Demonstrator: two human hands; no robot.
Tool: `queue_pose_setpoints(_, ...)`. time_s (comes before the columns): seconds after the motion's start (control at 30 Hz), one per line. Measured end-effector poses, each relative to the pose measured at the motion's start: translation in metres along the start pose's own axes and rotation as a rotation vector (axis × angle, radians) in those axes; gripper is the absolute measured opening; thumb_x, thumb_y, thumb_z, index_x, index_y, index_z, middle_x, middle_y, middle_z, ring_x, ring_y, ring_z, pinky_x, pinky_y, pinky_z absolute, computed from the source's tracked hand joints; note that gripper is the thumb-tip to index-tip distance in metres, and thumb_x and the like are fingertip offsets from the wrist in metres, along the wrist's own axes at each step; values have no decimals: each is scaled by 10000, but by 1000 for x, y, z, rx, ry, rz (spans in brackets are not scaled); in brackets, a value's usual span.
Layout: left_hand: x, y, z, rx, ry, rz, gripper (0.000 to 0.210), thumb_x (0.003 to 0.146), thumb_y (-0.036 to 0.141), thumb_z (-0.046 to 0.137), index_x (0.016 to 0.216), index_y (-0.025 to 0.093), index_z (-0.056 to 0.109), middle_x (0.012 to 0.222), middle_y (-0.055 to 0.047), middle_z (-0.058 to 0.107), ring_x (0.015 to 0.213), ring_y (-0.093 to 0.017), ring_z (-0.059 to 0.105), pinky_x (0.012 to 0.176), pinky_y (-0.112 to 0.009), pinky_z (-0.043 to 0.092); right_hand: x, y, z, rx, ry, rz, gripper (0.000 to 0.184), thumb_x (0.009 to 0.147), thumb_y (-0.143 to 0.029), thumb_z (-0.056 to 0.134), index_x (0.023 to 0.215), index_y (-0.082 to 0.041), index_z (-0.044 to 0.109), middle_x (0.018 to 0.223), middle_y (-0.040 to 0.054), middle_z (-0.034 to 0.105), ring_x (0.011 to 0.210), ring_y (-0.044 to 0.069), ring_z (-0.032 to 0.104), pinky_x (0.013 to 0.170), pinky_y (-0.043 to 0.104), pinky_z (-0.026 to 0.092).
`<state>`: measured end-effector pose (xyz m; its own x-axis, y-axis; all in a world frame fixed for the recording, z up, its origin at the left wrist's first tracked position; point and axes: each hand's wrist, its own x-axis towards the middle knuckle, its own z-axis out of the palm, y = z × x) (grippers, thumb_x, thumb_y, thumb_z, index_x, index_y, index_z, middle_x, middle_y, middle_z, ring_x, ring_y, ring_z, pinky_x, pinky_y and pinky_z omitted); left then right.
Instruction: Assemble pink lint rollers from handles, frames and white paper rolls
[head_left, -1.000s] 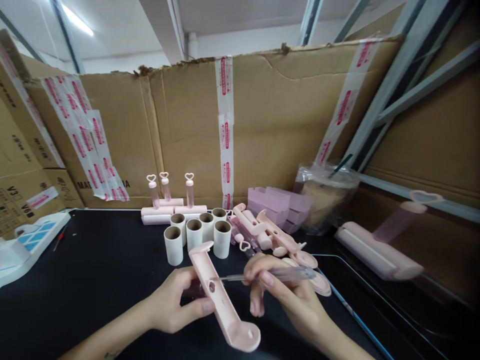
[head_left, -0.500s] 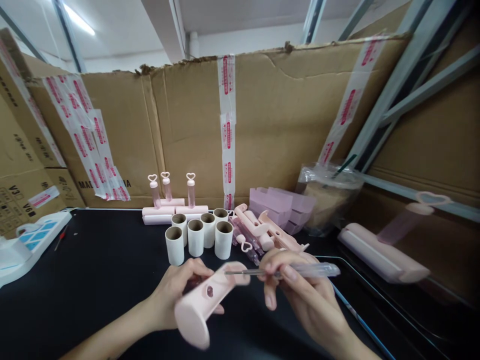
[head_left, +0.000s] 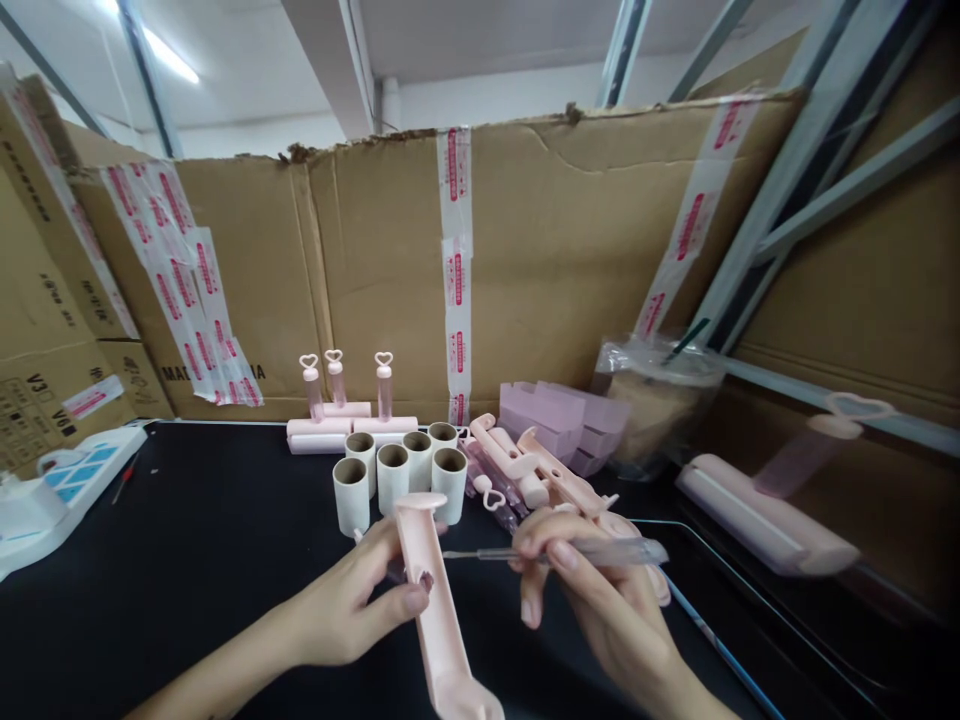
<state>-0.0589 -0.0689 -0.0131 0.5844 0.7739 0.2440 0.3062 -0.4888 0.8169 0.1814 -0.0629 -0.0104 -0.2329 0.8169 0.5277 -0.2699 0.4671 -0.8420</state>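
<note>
At the lower middle of the frame, the left hand (head_left: pixel 349 615) gripped a trough-shaped pink holder (head_left: pixel 442 630), thumb beside its hole. To the right, the right hand (head_left: pixel 592 590) pinched a slim tool (head_left: pixel 622 552), its tip just beside the holder's edge; whether they touched could not be told. White tubes (head_left: pixel 393 485) stood behind. The step seemed to be work around that hole; the next move called for a steady holder and a carefully aligned tip.
</note>
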Motion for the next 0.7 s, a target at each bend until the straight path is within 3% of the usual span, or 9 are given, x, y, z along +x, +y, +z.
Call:
queue_pose_setpoints(0.07,1,-4,2,54,18,16,500,881,553,404,1107,144,583,1079,-118,596,998,-251,554,862,-329,453,-1,-1,-1,14,-6,-31,164,874,-308,544,828,-200,660,760,10,613,443,121,613,470,263,499)
queue_pose_setpoints(0.13,2,-5,2,84,21,32,480,876,551,419,1026,138,612,984,-102,622,894,-229,584,785,-305,475,-2,-1,-1,20,-60,-32,169,878,-304,539,837,-196,663,752,13,608,457,129,623,473,262,493)
queue_pose_setpoints(0.3,-1,3,0,44,-47,71,391,879,389,499,1198,165,510,1184,-107,567,1033,-230,558,891,-310,454,-1,1,-1,-20,-130,-1,171,883,-289,533,838,-198,670,735,27,630,592,166,653,587,282,514)
queue_pose_setpoints(0.5,-1,3,1,-36,-42,21,310,873,372,519,1079,145,564,1084,-103,591,968,-226,576,850,-296,469,0,0,0,-7,-102,0,168,881,-288,537,838,-196,671,725,28,626,592,166,644,591,284,508)
queue_pose_setpoints(0.7,0,-3,-1,-36,-61,50,412,865,503,469,1002,129,576,914,-82,603,788,-195,572,704,-267,466,3,-5,-7,-123,-260,-48,166,903,-247,502,891,-209,663,734,32,652,670,167,641,644,289,506)
